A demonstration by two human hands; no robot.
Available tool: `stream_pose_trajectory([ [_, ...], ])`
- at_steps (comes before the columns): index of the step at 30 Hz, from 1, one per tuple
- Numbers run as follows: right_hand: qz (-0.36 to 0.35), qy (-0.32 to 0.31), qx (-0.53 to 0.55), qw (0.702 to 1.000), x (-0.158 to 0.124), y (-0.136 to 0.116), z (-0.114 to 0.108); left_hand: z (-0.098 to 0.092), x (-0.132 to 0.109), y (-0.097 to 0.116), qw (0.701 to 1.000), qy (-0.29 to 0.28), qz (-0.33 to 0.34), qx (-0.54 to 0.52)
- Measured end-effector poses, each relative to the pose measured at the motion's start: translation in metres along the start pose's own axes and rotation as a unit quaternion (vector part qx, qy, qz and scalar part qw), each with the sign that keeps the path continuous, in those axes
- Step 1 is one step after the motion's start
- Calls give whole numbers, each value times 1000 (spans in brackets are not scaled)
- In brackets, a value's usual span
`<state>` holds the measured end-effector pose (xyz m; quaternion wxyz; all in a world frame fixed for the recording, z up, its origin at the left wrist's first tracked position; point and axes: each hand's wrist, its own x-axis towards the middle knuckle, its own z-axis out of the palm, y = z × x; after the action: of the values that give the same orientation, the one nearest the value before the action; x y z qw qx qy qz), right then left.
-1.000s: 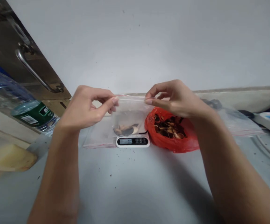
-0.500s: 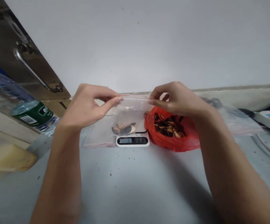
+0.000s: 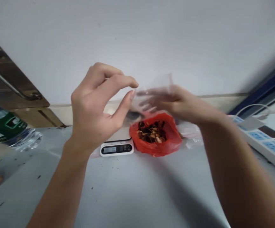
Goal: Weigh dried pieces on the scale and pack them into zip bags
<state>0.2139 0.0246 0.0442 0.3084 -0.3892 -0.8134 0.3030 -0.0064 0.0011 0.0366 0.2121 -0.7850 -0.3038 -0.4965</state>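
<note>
In the head view, my left hand (image 3: 99,104) is raised over the scale with thumb and forefinger apart and nothing seen between them. My right hand (image 3: 173,101), smeared by motion, has a clear zip bag (image 3: 160,82) that drapes in front of its fingers. The bag hangs in the air and a dark piece shows blurred at its lower left. Below stands a small white digital scale (image 3: 117,149); its reading is too blurred to make out. Touching the scale's right side, an open red plastic bag (image 3: 156,149) contains dried brown slices (image 3: 153,134), perhaps mushroom.
A water bottle (image 3: 9,128) with a green label lies tilted at the left, near a metal door handle (image 3: 9,84). On the right are a white power strip (image 3: 268,142) and cables. Clear bags (image 3: 192,134) lie behind my right arm. A wall (image 3: 137,38) closes off the back.
My left hand has come off the zip bag and its fingers have parted. My right hand has lifted and tilted the bag away from above the scale. The view has turned right.
</note>
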Motion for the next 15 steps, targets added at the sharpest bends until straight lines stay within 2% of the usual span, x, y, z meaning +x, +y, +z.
stream_pose_trajectory([
  [2, 11, 140, -27, 990, -16, 6, -24, 7, -1, 3, 998, -39, 13, -38],
  [4, 19, 274, -118, 954, -31, 15, -44, 16, -5, 5, 987, -138, 9, -77],
  [5, 21, 319, -176, 931, -39, 22, -51, 21, -7, 5, 977, -190, 1, -92],
  [6, 23, 336, -237, 911, -47, 32, -56, 26, -10, 7, 966, -238, -8, -104],
  [8, 28, 303, -339, 890, -64, 57, -60, 37, -14, 12, 941, -313, -35, -121],
  [10, 44, 179, -378, 907, -79, 84, -56, 46, -17, 18, 920, -365, -53, -134],
  [12, 61, 67, -349, 933, -91, 105, -48, 52, -17, 25, 904, -398, -54, -143],
  [15, 83, 31, -304, 948, -99, 113, -41, 57, -16, 31, 894, -418, -56, -154],
])
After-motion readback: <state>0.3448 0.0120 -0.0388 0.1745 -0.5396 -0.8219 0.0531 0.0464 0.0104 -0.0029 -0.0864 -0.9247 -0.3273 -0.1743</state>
